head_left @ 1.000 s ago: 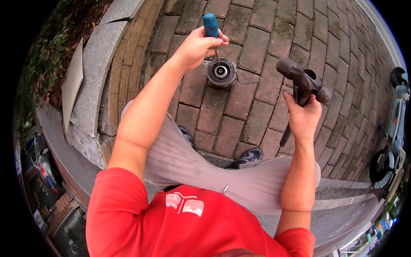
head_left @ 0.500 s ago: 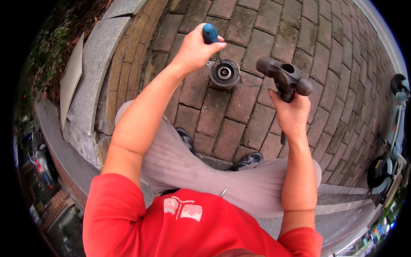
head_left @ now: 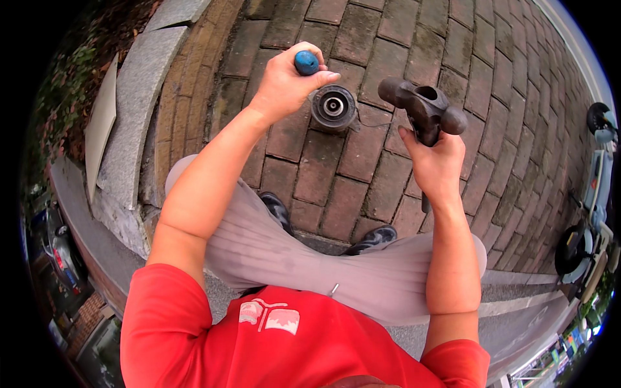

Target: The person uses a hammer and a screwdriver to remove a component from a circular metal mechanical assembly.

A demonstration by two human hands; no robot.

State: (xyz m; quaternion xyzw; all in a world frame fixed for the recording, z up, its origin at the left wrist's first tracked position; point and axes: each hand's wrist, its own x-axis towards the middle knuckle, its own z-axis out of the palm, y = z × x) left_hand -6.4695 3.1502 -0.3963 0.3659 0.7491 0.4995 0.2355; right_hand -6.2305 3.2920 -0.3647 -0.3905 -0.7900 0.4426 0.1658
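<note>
left hand (head_left: 288, 83): fingers are clamping round the blue tool (head_left: 306, 63); its tip is hiding.
right hand (head_left: 440, 158): fingers are clamping round the hammer (head_left: 424, 107).
part (head_left: 334, 107): is sitting on the bricks (head_left: 359, 150), just right of the left hand.
handling: steadying the tool, keeping fingertips below its butt, is probably serving best.
writing: none is showing legibly; the shirt (head_left: 187, 330) is bearing a pale print (head_left: 283, 321).

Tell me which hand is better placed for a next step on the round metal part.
Probably the left hand: gripping the blue-handled tool, it appears right beside the round metal part. The right hand holds the hammer farther off, to the right.
</note>
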